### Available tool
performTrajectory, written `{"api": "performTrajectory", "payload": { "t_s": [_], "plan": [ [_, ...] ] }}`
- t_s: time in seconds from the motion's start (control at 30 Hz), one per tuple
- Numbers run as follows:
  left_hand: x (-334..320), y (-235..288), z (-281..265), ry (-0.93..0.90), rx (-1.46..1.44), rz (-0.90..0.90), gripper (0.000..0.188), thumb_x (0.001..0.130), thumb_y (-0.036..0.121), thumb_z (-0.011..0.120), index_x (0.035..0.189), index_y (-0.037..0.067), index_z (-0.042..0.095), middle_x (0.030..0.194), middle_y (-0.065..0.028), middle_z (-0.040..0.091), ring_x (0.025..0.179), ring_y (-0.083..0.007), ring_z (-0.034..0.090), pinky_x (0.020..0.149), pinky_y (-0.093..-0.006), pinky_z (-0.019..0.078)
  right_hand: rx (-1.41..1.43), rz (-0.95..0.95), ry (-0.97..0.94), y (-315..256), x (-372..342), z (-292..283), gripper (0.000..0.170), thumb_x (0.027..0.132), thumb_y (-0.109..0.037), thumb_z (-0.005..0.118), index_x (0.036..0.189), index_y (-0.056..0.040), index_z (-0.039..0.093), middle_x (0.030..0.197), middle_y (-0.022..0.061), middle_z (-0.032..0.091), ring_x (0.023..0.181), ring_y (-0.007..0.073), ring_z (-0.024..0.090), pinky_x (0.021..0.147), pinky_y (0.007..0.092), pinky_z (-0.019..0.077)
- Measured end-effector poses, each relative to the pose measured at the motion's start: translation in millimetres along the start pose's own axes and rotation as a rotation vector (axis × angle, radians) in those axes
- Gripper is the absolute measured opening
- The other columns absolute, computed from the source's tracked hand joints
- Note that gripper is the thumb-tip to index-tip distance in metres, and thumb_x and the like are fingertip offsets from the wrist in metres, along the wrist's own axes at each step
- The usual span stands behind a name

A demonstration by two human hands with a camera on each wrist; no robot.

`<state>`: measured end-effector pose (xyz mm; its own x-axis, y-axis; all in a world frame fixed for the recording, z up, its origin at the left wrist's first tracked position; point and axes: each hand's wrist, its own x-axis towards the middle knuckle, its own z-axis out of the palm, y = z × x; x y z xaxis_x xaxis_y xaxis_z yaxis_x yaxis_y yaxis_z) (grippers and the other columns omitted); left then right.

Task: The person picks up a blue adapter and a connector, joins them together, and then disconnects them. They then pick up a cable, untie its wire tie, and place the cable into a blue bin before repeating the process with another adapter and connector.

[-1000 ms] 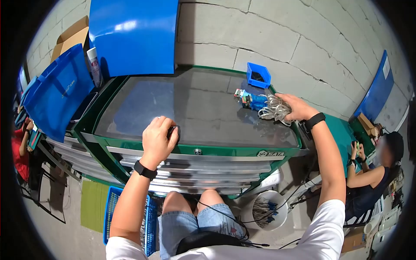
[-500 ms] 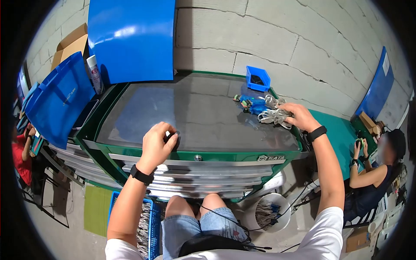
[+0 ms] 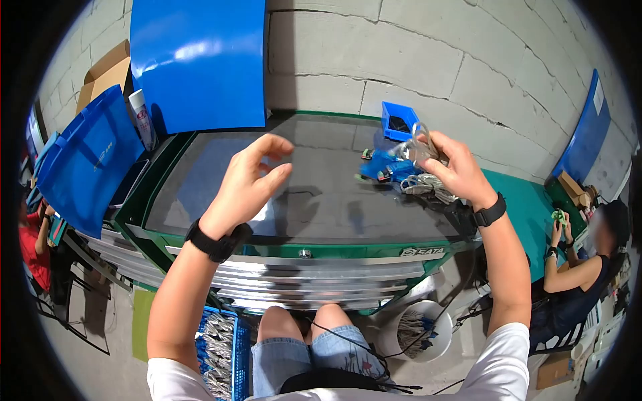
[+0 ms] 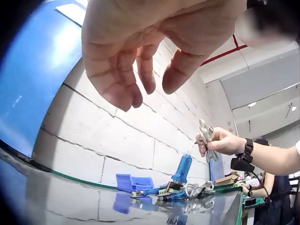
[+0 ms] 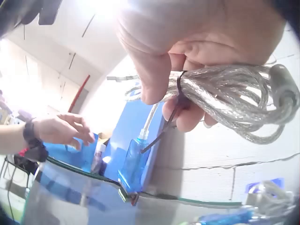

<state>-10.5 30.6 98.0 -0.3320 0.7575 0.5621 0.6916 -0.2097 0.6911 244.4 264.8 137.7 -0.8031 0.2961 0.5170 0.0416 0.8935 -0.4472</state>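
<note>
My right hand (image 3: 460, 167) grips a coiled silver cable (image 5: 229, 93) between thumb and fingers. A black tie (image 5: 182, 84) binds the coil. From it hangs a translucent blue connector housing (image 5: 133, 161) with a small circuit board at its lower end, close over the cabinet top (image 3: 321, 214). Below that hand lie more silver cables (image 3: 431, 187) with blue housings. My left hand (image 3: 251, 174) is in the air over the cabinet top, fingers loosely bent and apart, holding nothing. A thin dark strip (image 3: 301, 192) lies on the surface to its right.
A small blue bin (image 3: 399, 120) stands at the back edge by the wall. At the left are a blue bag (image 3: 87, 157) and a spray can (image 3: 142, 120). A cable-filled blue basket (image 3: 237, 347) and white bucket (image 3: 438, 341) stand below. Another person (image 3: 578, 274) sits at right.
My right hand has lifted one coiled cable off the pile. My left hand has risen from the cabinet top and its fingers have spread; the dark strip now lies on the surface.
</note>
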Motion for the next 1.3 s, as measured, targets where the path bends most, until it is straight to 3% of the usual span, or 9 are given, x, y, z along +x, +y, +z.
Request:
{"api": "performTrajectory", "payload": {
  "t_s": [0.17,0.3,0.4,0.53,0.67,0.83,0.97,1.13,1.3],
  "plan": [
    [31.1,4.6,10.0,-0.051,0.098,-0.005,0.047,0.08,0.01,0.066,0.124,0.006,0.05,0.119,-0.0077,0.056,0.106,-0.0179,0.054,0.097,-0.0338,0.0394,0.445,-0.032,0.007,-4.5,34.7,20.7,0.036,0.086,-0.001,0.057,0.12,0.0007,0.05,0.102,0.0038,0.06,0.088,0.0113,0.057,0.079,0.0279,0.0471],
    [58.8,-20.8,9.4,-0.204,-0.424,-0.265,0.044,0.083,0.018,0.069,0.121,0.005,0.052,0.107,-0.0068,0.059,0.095,-0.0159,0.057,0.086,-0.0328,0.0468,0.591,-0.087,-0.003,-5.6,60.6,33.2,0.043,0.086,-0.001,0.056,0.128,-0.0017,0.045,0.1,0.0042,0.059,0.088,0.0108,0.056,0.077,0.0275,0.0474],
    [75.2,-35.8,2.3,-0.185,-0.392,-0.329,0.026,0.083,0.018,0.07,0.102,0.004,0.058,0.09,-0.0037,0.06,0.076,-0.012,0.057,0.07,-0.0298,0.0507,0.197,0.0,-0.11,16.3,79.6,42.5,0.048,0.086,-0.003,0.058,0.132,-0.0034,0.043,0.097,0.0031,0.058,0.089,0.0125,0.057,0.077,0.0271,0.0455],
    [97.5,-45.0,-12.8,-0.194,-0.328,-0.373,0.024,0.083,0.017,0.069,0.101,0.005,0.058,0.082,-0.0031,0.058,0.074,-0.012,0.057,0.067,-0.0287,0.0495,-0.264,-0.042,-0.268,25.4,97.1,64.5,0.036,0.078,-0.012,0.066,0.109,0.0015,0.054,0.086,0.0182,0.065,0.08,0.0295,0.063,0.072,0.037,0.0484],
    [104.3,-55.8,-18.8,-0.182,-0.29,-0.409,0.023,0.084,0.017,0.067,0.101,0.005,0.058,0.081,-0.0031,0.057,0.073,-0.0124,0.057,0.066,-0.0284,0.0487,-0.269,0.047,-0.364,28.0,112.6,91.0,0.041,0.077,-0.023,0.069,0.109,-0.001,0.055,0.091,0.0212,0.064,0.092,0.0375,0.06,0.079,0.0434,0.0468],
    [102.1,-82.2,-16.0,-0.167,-0.388,-0.406,0.024,0.086,0.022,0.066,0.102,0.006,0.057,0.084,-0.0034,0.057,0.073,-0.0127,0.056,0.066,-0.028,0.0478,-0.196,-0.158,-0.181,31.9,127.2,127.5,0.06,0.077,-0.029,0.07,0.125,-0.0018,0.048,0.109,0.0238,0.058,0.101,0.0395,0.056,0.087,0.043,0.046],
    [97.0,-90.8,-14.5,-0.187,-0.425,-0.384,0.029,0.085,0.024,0.067,0.104,0.006,0.056,0.084,-0.0034,0.057,0.072,-0.0128,0.057,0.066,-0.028,0.0481,-0.183,-0.088,-0.182,23.4,126.6,138.9,0.052,0.08,-0.031,0.068,0.122,-0.0058,0.051,0.098,0.0197,0.055,0.091,0.0362,0.058,0.08,0.0432,0.0464],
    [89.8,-81.5,-17.8,-0.155,-0.515,-0.285,0.041,0.083,0.026,0.071,0.11,0.003,0.053,0.084,-0.0063,0.059,0.071,-0.0133,0.06,0.068,-0.0282,0.0526,-0.197,-0.253,-0.022,32.3,121.7,161.6,0.021,0.086,-0.023,0.062,0.092,-0.0046,0.054,0.085,0.0157,0.055,0.072,0.0377,0.057,0.062,0.0457,0.0447],
    [89.2,-83.1,-25.2,-0.198,-0.645,-0.192,0.043,0.084,0.03,0.069,0.116,0.005,0.053,0.088,-0.0044,0.062,0.076,-0.0155,0.064,0.074,-0.0302,0.053,-0.207,-0.198,0.008,28.2,122.0,159.4,0.023,0.085,-0.024,0.063,0.094,-0.0048,0.054,0.089,0.0147,0.057,0.075,0.036,0.058,0.063,0.0451,0.0447]
  ]
}}
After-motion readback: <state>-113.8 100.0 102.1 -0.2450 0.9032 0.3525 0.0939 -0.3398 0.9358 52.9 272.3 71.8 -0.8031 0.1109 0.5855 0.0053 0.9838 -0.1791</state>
